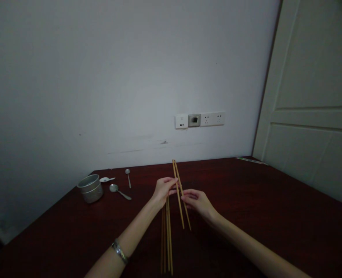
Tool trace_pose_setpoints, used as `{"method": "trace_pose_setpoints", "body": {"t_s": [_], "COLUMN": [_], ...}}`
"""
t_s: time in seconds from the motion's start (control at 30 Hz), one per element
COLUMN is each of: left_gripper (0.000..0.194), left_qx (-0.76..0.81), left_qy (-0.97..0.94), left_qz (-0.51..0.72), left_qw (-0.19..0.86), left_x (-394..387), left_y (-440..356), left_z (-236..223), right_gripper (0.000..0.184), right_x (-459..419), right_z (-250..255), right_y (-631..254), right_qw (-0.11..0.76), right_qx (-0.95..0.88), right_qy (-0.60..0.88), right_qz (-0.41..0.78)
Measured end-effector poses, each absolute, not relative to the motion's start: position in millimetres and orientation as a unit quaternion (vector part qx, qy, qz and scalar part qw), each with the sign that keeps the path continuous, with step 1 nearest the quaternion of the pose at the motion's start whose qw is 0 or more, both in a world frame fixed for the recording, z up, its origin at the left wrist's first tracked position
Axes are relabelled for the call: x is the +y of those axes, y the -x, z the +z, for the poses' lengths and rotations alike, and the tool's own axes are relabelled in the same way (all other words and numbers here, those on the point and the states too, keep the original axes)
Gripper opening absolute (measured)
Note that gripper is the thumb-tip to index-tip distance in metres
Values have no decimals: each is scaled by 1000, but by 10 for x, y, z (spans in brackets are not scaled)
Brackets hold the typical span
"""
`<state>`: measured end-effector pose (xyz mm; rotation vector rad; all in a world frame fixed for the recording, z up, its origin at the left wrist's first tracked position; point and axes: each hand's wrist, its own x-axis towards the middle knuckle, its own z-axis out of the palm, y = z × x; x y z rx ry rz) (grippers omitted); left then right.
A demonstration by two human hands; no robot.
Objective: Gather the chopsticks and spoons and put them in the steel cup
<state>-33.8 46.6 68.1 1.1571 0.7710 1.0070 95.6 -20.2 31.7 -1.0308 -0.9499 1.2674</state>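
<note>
Two light wooden chopsticks [182, 206] are held up over the table, their far ends close together and their near ends apart. My left hand [164, 190] pinches the left one between thumb and fingers. On the other side, my right hand [196, 201] has its fingers closed on the right one. Several more chopsticks [167, 243] lie lengthwise on the table below my left hand, which hides their far ends. Some of these are darker brown than the others. A silver bracelet [119, 251] is on my left wrist.
Left on the dark red table [234, 224] stands a metal cup [91, 190]. Near it lie a white spoon [106, 179], a larger metal spoon [119, 191] and a small metal spoon [128, 178]. A thin strip [251, 160] lies at the back right. Wall sockets [212, 119] are above the table.
</note>
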Motion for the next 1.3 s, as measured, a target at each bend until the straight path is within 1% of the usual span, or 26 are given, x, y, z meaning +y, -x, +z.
{"method": "trace_pose_setpoints", "body": {"t_s": [0.37, 1.3], "left_gripper": [18, 20], "left_qx": [346, 353], "left_qy": [-496, -496], "left_qz": [459, 468], "left_qw": [651, 641], "left_x": [411, 334], "left_y": [355, 281], "left_z": [672, 638], "right_gripper": [37, 32], "right_x": [-245, -366], "right_z": [306, 352], "right_y": [-911, -874], "right_qw": [579, 557], "right_qx": [-420, -394], "right_qy": [455, 490], "right_qz": [530, 542]}}
